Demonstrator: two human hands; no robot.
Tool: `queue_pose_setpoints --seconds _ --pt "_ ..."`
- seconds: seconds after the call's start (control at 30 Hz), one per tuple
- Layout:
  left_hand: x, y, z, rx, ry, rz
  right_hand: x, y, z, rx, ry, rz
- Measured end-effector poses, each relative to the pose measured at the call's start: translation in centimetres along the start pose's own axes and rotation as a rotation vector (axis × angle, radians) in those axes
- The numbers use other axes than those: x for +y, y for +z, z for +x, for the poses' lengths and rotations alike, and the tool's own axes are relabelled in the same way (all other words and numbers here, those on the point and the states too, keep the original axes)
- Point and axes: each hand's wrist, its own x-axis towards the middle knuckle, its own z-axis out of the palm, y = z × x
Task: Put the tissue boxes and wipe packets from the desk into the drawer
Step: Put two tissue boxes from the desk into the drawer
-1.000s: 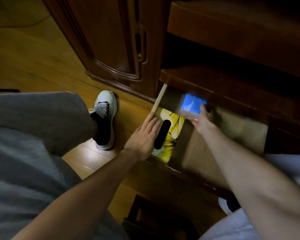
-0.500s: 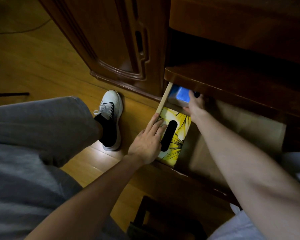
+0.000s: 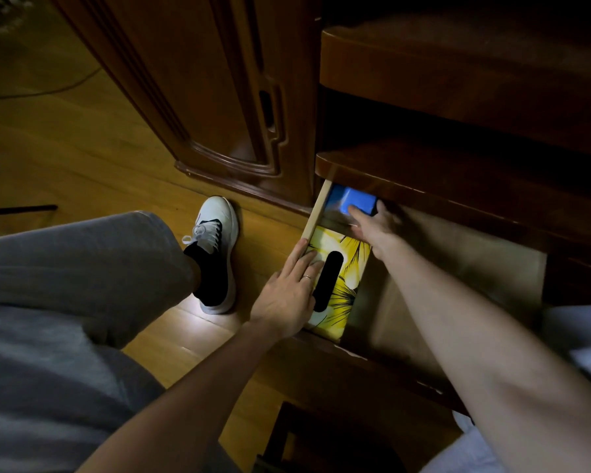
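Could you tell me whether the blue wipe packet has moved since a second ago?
Yes. The blue wipe packet went from mid-drawer to the back left corner, against the drawer's left wall, under the desk edge.

A room in a home.
Dark carved wooden desk (image 3: 219,107) stands on a wooden plank floor (image 3: 82,138); a cable (image 3: 48,92) lies there.

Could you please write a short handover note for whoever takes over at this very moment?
Left hand: flat on the yellow flower-print tissue box, which lies in the open wooden drawer at its left side.
Right hand: its grip is on the blue wipe packet at the drawer's back left corner, behind the box.
Done: one box in, one packet nearly placed.
Left: release the packet; the desk top is out of view.
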Motion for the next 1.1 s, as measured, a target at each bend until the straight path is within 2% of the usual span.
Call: queue_pose_setpoints --seconds 0.17,0.27,0.37,0.53,0.63,0.7,0.83,0.97,1.03,1.1 --pt "0.1 0.2 0.1 0.006 -0.004 0.008 -1.1 -0.6 -0.2 -0.019 0.031 -0.053" --pt "0.3 0.2 0.2 0.004 -0.014 0.009 0.1 -1.0 -0.6 -0.042 0.015 -0.177" --pt "0.4 0.1 0.2 0.009 -0.017 0.017 1.6 -0.9 -1.5 -0.056 0.031 -0.175" --pt "0.4 0.0 0.1 0.009 -0.018 0.019 2.0 -0.8 -1.8 -0.003 0.031 -0.233" --pt "0.3 0.1 0.1 0.012 -0.013 0.010 -0.6 -0.1 -0.8 0.098 0.069 -0.007" --pt "0.1 0.2 0.1 0.013 -0.008 0.004 -1.9 0.2 -0.2 0.087 0.117 0.150" --pt "0.0 0.5 0.3 0.033 0.005 0.015 -0.5 -0.4 -0.3 0.022 0.102 0.221" --pt "0.0 0.7 0.3 0.041 0.008 0.038 0.5 -1.6 -1.0 -0.087 0.038 -0.031" --pt "0.1 0.7 0.3 0.042 0.010 0.054 0.3 -2.4 -1.6 -0.041 0.007 -0.134" --pt "0.2 0.3 0.2 0.035 0.021 0.061 0.1 -2.8 -3.2 0.014 -0.038 -0.123"
